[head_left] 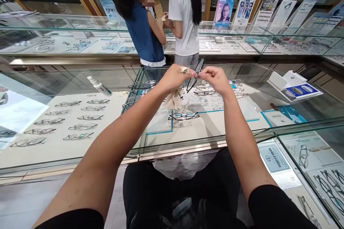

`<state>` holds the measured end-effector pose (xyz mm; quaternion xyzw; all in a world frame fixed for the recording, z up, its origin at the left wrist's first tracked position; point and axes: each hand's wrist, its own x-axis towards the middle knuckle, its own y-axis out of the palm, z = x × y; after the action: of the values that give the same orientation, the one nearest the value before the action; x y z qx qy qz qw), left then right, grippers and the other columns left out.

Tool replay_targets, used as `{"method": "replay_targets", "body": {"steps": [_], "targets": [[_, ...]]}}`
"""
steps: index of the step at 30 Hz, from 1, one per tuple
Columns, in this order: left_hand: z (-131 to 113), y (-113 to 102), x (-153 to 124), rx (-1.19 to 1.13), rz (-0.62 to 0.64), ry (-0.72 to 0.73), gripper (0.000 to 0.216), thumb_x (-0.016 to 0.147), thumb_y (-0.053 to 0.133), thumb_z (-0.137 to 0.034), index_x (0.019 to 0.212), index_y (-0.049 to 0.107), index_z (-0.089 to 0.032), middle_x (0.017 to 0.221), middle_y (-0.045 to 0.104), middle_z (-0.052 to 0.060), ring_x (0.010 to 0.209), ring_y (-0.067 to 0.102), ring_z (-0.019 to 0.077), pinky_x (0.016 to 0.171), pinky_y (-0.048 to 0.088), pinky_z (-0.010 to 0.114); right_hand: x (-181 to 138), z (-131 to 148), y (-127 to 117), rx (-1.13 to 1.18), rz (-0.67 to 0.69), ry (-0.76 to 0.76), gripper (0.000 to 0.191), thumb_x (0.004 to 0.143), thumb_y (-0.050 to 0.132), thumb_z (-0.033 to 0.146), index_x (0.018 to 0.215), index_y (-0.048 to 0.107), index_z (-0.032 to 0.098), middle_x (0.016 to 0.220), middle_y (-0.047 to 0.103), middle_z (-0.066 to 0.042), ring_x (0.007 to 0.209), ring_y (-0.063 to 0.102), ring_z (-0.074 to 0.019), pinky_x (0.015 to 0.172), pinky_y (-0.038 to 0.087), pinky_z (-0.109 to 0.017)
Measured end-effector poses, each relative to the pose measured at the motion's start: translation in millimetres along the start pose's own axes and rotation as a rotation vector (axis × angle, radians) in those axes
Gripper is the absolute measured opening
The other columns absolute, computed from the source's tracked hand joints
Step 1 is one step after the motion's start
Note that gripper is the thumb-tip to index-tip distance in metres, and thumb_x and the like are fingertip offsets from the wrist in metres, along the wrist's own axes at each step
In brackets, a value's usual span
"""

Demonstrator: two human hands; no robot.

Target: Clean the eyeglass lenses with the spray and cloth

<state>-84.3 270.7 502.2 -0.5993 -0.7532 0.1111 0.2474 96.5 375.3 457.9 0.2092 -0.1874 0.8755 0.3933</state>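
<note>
A pair of dark-rimmed eyeglasses (pixel 191 83) is held up on edge over the glass counter, between my two hands. My right hand (pixel 217 78) pinches the frame near its middle with thumb and fingertips. Closed around a beige cloth (pixel 174 101), my left hand (pixel 173 77) has its fingertips at the eyeglasses, too. Part of the cloth hangs below the hand and a bit shows above the fingers. Beneath my hands, another pair of eyeglasses (pixel 184 116) lies on the counter, with several more pairs behind it, partly covered by my left arm.
A white spray bottle (pixel 99 86) stands on the glass counter (pixel 129 148) to the left, near rows of displayed eyeglasses (pixel 81 126). At right are a blue-and-white open box (pixel 298 88) and a lower display case (pixel 309 150). Two people (pixel 185 14) stand beyond the counter.
</note>
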Motion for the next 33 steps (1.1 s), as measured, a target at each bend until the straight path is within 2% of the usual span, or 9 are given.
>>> {"method": "replay_targets", "body": {"steps": [5,11,13,15,17,19,22,27,33], "targets": [[-1,8,0,0.012,-0.059,0.006,0.016,0.088,0.075,-0.028,0.082,0.078,-0.013,0.063,0.053,-0.002,0.065,0.042,0.0125,0.068,0.041,0.027,0,1,2,-0.001,-0.027,-0.021,0.063,0.077,0.085,0.082,0.076,0.071,0.021,0.058,0.037,0.007,0.057,0.021,-0.0102,0.057,0.015,-0.031],[7,14,4,0.04,-0.105,0.057,0.017,0.09,0.077,-0.029,0.082,0.078,-0.014,0.064,0.052,-0.002,0.064,0.044,0.0132,0.068,0.044,0.028,-2,3,6,-0.074,-0.063,-0.05,0.067,0.079,0.08,0.087,0.07,0.063,0.022,0.057,0.036,0.007,0.055,0.023,-0.0102,0.055,0.016,-0.031],[10,14,5,0.068,-0.085,0.075,0.019,0.09,0.077,-0.03,0.083,0.081,-0.013,0.061,0.054,-0.001,0.065,0.047,0.0145,0.069,0.046,0.029,-2,3,1,-0.105,-0.107,-0.074,0.07,0.082,0.076,0.088,0.063,0.058,0.023,0.057,0.036,0.006,0.055,0.024,-0.0106,0.055,0.018,-0.031],[10,15,6,0.13,-0.062,0.09,0.019,0.09,0.076,-0.029,0.085,0.083,-0.012,0.061,0.059,0.0,0.066,0.054,0.0165,0.07,0.048,0.03,-1,0,-8,-0.115,-0.227,-0.105,0.075,0.085,0.071,0.089,0.057,0.047,0.024,0.057,0.034,0.005,0.056,0.025,-0.0113,0.054,0.021,-0.031],[9,19,7,0.232,-0.025,0.097,0.017,0.088,0.075,-0.025,0.087,0.086,-0.012,0.067,0.069,0.004,0.072,0.063,0.0195,0.072,0.05,0.031,2,-7,-20,-0.105,-0.414,-0.127,0.076,0.089,0.064,0.09,0.057,0.039,0.026,0.058,0.029,0.005,0.055,0.026,-0.0122,0.054,0.023,-0.031],[5,26,9,0.384,0.044,0.092,0.015,0.087,0.074,-0.021,0.091,0.088,-0.015,0.078,0.078,0.008,0.081,0.072,0.0233,0.077,0.052,0.032,5,-17,-30,-0.109,-0.583,-0.145,0.075,0.093,0.054,0.092,0.06,0.037,0.027,0.061,0.025,0.005,0.054,0.026,-0.0132,0.053,0.023,-0.031],[-2,43,12,0.679,0.178,0.068,0.021,0.088,0.075,-0.021,0.103,0.09,-0.019,0.098,0.084,0.013,0.098,0.078,0.0302,0.085,0.055,0.035,10,-29,-38,-0.153,-0.714,-0.175,0.074,0.096,0.046,0.092,0.061,0.035,0.028,0.063,0.021,0.005,0.054,0.026,-0.0138,0.055,0.021,-0.032],[-2,77,14,0.984,0.382,0.049,0.03,0.095,0.071,-0.028,0.118,0.085,-0.016,0.116,0.083,0.021,0.115,0.078,0.037,0.091,0.058,0.038,12,-36,-35,-0.131,-0.772,-0.197,0.079,0.093,0.055,0.091,0.058,0.019,0.03,0.058,0.015,0.006,0.053,0.018,-0.0132,0.054,0.019,-0.034],[16,103,17,1.037,0.444,0.045,0.034,0.094,0.068,-0.017,0.126,0.081,-0.013,0.118,0.082,0.022,0.119,0.077,0.0353,0.095,0.059,0.037,15,-40,-35,-0.136,-0.759,-0.161,0.08,0.091,0.057,0.092,0.058,0.018,0.031,0.057,0.015,0.006,0.054,0.018,-0.0145,0.053,0.022,-0.034]]}}
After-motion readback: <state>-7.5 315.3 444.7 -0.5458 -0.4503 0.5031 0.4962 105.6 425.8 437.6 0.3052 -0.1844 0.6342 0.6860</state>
